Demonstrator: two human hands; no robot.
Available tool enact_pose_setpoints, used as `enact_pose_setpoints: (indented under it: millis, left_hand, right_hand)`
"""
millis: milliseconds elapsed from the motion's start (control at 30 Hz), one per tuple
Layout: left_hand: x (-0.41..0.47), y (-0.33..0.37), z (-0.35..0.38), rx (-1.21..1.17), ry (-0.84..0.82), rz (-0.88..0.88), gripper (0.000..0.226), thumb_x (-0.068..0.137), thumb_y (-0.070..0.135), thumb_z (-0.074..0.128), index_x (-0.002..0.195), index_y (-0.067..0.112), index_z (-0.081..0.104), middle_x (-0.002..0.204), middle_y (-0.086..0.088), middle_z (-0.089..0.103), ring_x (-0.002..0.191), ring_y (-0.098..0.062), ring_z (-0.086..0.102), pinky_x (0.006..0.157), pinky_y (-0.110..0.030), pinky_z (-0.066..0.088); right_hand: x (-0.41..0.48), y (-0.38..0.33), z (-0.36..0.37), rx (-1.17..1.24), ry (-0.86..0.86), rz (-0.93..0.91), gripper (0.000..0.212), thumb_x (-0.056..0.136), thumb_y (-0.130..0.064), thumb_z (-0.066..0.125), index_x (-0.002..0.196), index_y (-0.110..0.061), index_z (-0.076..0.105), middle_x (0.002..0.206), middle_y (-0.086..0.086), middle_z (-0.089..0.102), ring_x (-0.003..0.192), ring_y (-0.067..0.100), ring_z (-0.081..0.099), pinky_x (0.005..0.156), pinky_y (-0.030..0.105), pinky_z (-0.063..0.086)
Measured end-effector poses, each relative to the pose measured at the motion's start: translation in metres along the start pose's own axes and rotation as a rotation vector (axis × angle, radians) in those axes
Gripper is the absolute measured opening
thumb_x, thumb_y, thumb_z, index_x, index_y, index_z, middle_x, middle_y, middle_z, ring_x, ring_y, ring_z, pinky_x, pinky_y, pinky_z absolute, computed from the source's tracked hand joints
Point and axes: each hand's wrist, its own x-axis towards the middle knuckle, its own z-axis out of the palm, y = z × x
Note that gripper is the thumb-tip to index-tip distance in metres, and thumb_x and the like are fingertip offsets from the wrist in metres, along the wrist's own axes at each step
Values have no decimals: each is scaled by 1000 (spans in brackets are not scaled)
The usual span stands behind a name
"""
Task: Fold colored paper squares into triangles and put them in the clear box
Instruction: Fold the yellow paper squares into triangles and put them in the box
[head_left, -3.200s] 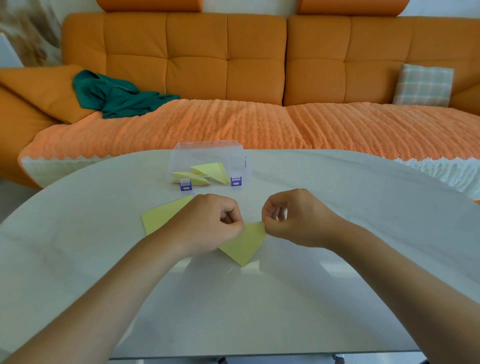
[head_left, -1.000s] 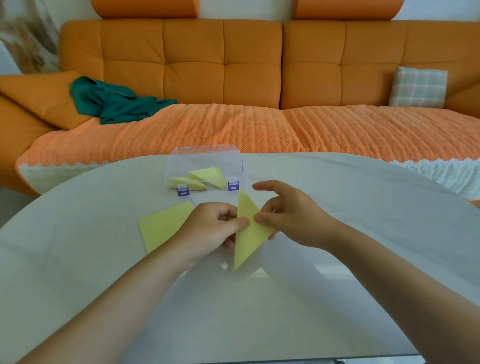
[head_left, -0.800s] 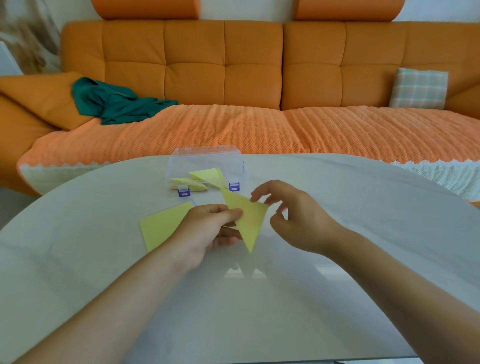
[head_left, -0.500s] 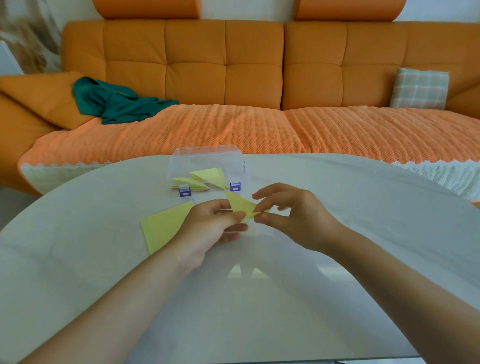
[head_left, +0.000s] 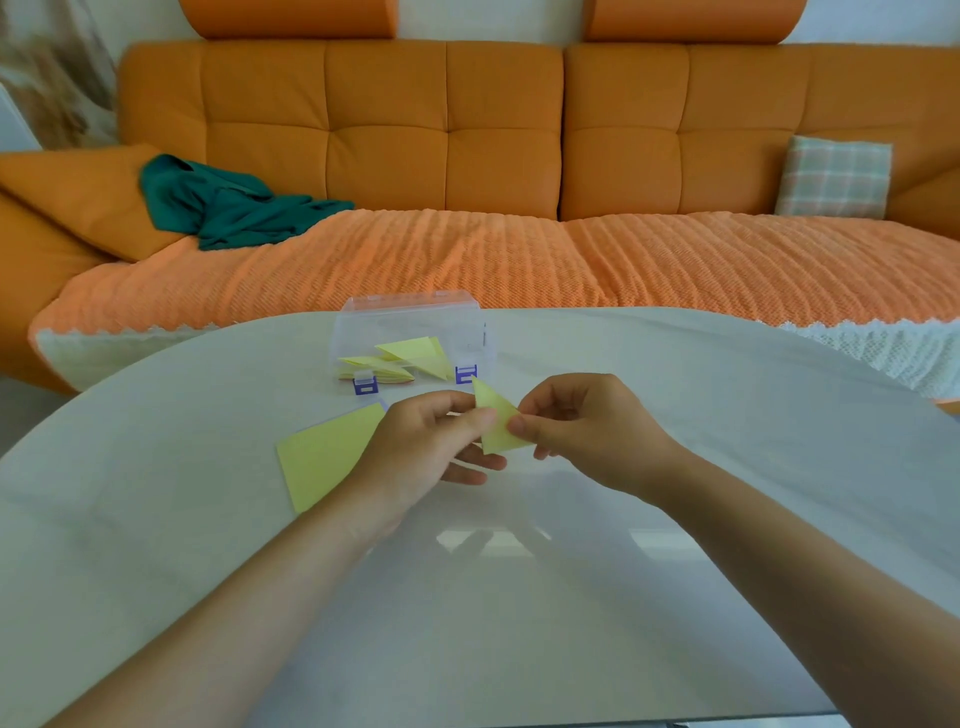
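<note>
A small yellow folded paper triangle (head_left: 497, 422) is held just above the table between both hands. My left hand (head_left: 426, 452) pinches its left edge with thumb and fingers. My right hand (head_left: 587, 431) pinches its right corner. Behind them stands the clear box (head_left: 467, 325) with blue latches, its lid open, holding several yellow folded triangles (head_left: 410, 356). A flat stack of yellow paper squares (head_left: 324, 454) lies on the table, partly hidden under my left hand.
The pale oval table (head_left: 727, 415) ends in a curved far edge just behind the box. Beyond it is an orange sofa (head_left: 519, 249) with a green cloth (head_left: 218, 202) on the left and a plaid cushion (head_left: 834, 176) on the right.
The paper lay on the table under both hands; it was lifted, turned and folded down into a smaller triangle, now pinched between both hands closer to the box.
</note>
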Motion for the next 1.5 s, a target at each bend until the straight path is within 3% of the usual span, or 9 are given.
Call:
enact_pose_setpoints:
  millis: [200, 400, 500, 600, 833, 967, 1267, 1400, 1500]
  left_hand:
    - [0, -7, 4, -13, 52, 22, 11, 97, 15, 63, 101, 11, 72, 89, -7, 78, 81, -25, 76, 62, -25, 59]
    - [1, -7, 0, 39, -6, 39, 11, 96, 15, 63, 96, 13, 73, 89, -7, 78, 83, -23, 76, 65, -27, 60]
    - [2, -4, -6, 94, -2, 113, 19, 92, 8, 67, 108, 19, 71, 84, -1, 76, 79, -17, 74, 69, -29, 60]
    - [2, 3, -14, 114, -11, 174, 30, 90, 3, 68, 114, 22, 70, 80, -5, 74, 77, -20, 73, 67, -27, 59]
    - [-3, 8, -18, 157, -3, 161, 20, 87, -1, 71, 88, 17, 78, 69, -5, 75, 60, -13, 72, 53, -13, 51]
    - [-2, 8, -19, 175, -3, 165, 25, 83, 0, 74, 79, 24, 81, 70, -9, 74, 63, -18, 72, 59, -24, 58]
    - [4, -5, -15, 402, 58, 78, 10, 79, 17, 81, 75, 26, 79, 67, -4, 73, 54, -11, 64, 55, -23, 55]
    - [5, -14, -11, 626, 24, 90, 11, 78, 23, 77, 73, 32, 76, 68, 14, 72, 56, 3, 61, 54, -11, 43]
    - [5, -18, -8, 744, 24, 105, 10, 77, 23, 75, 71, 31, 74, 68, 21, 70, 62, 7, 62, 54, -6, 40]
  right_hand:
    - [1, -1, 1, 50, 0, 19, 14, 87, -26, 76, 99, -23, 69, 75, -2, 74, 63, 13, 69, 70, 40, 59]
    - [2, 0, -4, 49, -46, 91, 12, 86, -29, 75, 78, -21, 79, 68, 6, 71, 58, 7, 61, 64, 24, 55]
    - [2, 0, -10, 45, -119, 89, 10, 86, -29, 76, 79, -22, 79, 76, 9, 73, 61, 8, 62, 64, 20, 54]
    - [2, -1, -14, 17, -197, 95, 9, 87, -29, 76, 80, -23, 79, 83, 14, 74, 65, 9, 63, 68, 21, 55]
    - [3, 1, -17, 21, -231, 113, 10, 89, -26, 74, 81, -22, 78, 83, 11, 74, 68, 10, 65, 74, 29, 55]
    - [2, 1, -15, 53, -238, 133, 11, 90, -24, 72, 81, -21, 77, 76, 1, 73, 69, 11, 67, 71, 32, 51]
    - [7, 10, -10, -124, -196, 180, 12, 85, -31, 75, 74, -27, 78, 64, -8, 67, 58, 2, 56, 49, 11, 41]
    - [10, 16, -3, -314, -191, 156, 14, 82, -35, 75, 69, -31, 74, 62, -20, 65, 59, -3, 57, 53, 13, 42]
    - [10, 17, 3, -449, -195, 137, 10, 83, -39, 72, 74, -34, 73, 76, -17, 69, 71, 3, 62, 60, 18, 47]
